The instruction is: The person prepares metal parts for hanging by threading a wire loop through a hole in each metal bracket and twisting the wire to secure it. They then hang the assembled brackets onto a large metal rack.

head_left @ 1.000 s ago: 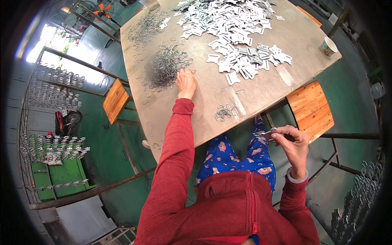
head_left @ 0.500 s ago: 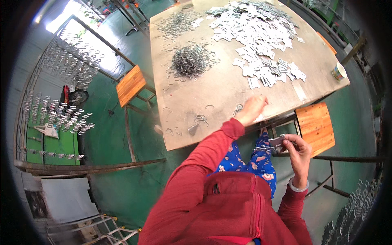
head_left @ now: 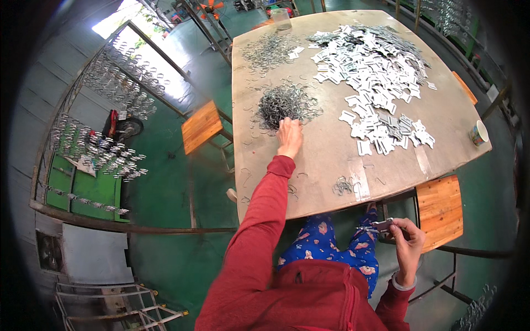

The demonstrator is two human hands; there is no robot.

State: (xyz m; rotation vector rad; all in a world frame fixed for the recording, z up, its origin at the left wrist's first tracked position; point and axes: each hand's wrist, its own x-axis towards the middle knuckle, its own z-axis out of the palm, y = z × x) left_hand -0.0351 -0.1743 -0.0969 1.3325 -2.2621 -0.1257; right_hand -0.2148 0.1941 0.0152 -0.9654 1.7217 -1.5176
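My left hand point(head_left: 290, 135) reaches across the table to the near edge of a dark pile of bent metal hooks point(head_left: 280, 105). Its fingers are curled down against the hooks, and what they hold, if anything, is hidden. Close to my lap, my right hand point(head_left: 407, 238) pinches a small flat metal plate point(head_left: 383, 225) between thumb and fingers. Thin metal pieces stick out from the plate's left side, over my blue patterned trousers. A small cluster of loose hooks point(head_left: 343, 186) lies near the table's front edge.
White and grey cut metal plates point(head_left: 375, 83) are heaped on the table point(head_left: 326, 160). More hooks point(head_left: 270, 52) are scattered at the far left. A paper cup point(head_left: 478, 133) stands by the right edge. Wooden stools point(head_left: 202, 127) flank the table; hung metal parts point(head_left: 99, 149) fill a rack at left.
My left hand has moved forward and left, from above the table's near edge to the dark hook pile. My right hand still holds the plate. The view has shifted.
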